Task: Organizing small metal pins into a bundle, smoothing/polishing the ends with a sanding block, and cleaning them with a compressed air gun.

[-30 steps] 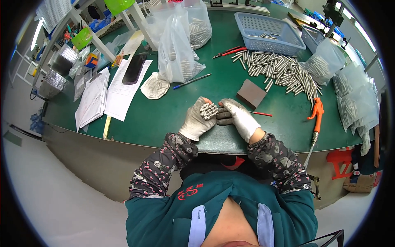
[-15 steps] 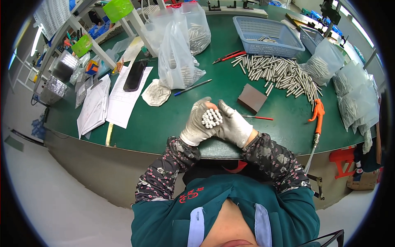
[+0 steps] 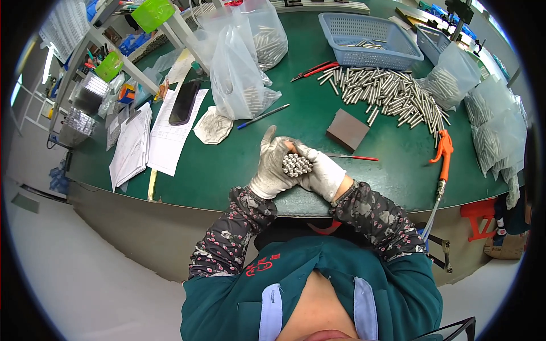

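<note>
Left hand (image 3: pixel 271 175) has raised one digit; it and right hand (image 3: pixel 323 175) clasp rods (image 3: pixel 297 165) near worktop's front edge (image 3: pixel 304 210); squeeze evenly.

Nothing can really be read, tbh. Small red stitching (image 3: pixel 263 266) can be spotted on the teal jacket (image 3: pixel 227 301) near 6 o'clock; print on the paper sheets (image 3: pixel 168 145) around 9 o'clock can't be made out.
</note>
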The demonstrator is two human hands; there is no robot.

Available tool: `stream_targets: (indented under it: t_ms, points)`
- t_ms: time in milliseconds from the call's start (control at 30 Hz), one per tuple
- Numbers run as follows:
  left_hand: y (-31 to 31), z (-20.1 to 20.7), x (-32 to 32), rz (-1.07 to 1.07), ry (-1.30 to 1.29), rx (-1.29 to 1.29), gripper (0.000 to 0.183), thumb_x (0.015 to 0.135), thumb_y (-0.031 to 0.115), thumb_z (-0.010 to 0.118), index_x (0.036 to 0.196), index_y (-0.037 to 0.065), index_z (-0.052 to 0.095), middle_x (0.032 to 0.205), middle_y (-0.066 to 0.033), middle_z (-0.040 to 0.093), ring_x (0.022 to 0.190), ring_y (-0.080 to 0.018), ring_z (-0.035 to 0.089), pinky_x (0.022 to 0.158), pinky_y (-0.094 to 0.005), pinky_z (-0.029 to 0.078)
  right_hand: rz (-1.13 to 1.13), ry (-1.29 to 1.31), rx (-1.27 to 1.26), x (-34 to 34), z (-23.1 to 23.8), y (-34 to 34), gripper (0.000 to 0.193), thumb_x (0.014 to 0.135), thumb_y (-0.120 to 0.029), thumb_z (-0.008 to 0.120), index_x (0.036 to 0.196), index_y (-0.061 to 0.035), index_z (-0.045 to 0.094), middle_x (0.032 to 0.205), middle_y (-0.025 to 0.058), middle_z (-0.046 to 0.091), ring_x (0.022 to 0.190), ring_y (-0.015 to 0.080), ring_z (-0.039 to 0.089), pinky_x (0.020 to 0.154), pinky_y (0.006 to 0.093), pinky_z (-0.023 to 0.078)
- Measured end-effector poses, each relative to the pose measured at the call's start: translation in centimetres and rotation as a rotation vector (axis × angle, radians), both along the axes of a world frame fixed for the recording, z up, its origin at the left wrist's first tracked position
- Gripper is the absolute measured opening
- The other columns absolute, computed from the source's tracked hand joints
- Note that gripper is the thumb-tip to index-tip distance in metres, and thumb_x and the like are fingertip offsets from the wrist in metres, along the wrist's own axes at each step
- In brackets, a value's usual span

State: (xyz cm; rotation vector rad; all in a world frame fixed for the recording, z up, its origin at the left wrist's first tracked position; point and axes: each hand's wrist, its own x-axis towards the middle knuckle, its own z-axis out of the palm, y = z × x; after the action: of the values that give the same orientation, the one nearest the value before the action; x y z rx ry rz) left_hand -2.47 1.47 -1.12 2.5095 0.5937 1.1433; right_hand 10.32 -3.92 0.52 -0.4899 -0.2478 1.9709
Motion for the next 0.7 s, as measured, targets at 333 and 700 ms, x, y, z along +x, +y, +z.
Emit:
stream_targets:
  t_ms: [333, 700]
  points:
    - [-0.2, 0.3, -0.1, -0.028, 0.009, -0.113, 0.055, 0.048, 0.02, 0.079, 0.094, 0.011, 0.049, 0.086, -0.0026, 0.057, 0.084, -0.0216, 0.056, 0.101, -0.0467, 0.025, 0.02, 0.049, 0.102, 0.2, -0.9, 0.1, 0.028, 0.09, -0.021, 0.044, 0.114, -0.0068, 0.051, 0.108, 0.0047, 0.056, 0.098, 0.0158, 0.054, 0.089, 0.0308, 0.043]
    - [-0.9, 0.2, 0.0, -0.068, -0.152, -0.394, 0.043, 0.057, 0.006, 0.077, 0.092, 0.006, 0.053, 0.086, -0.0063, 0.058, 0.078, -0.0163, 0.057, 0.069, -0.026, 0.047, 0.01, 0.012, 0.066, 0.4, -0.8, 0.2, 0.033, 0.09, -0.03, 0.043, 0.107, -0.0037, 0.053, 0.103, 0.0086, 0.057, 0.092, 0.02, 0.057, 0.08, 0.0355, 0.048]
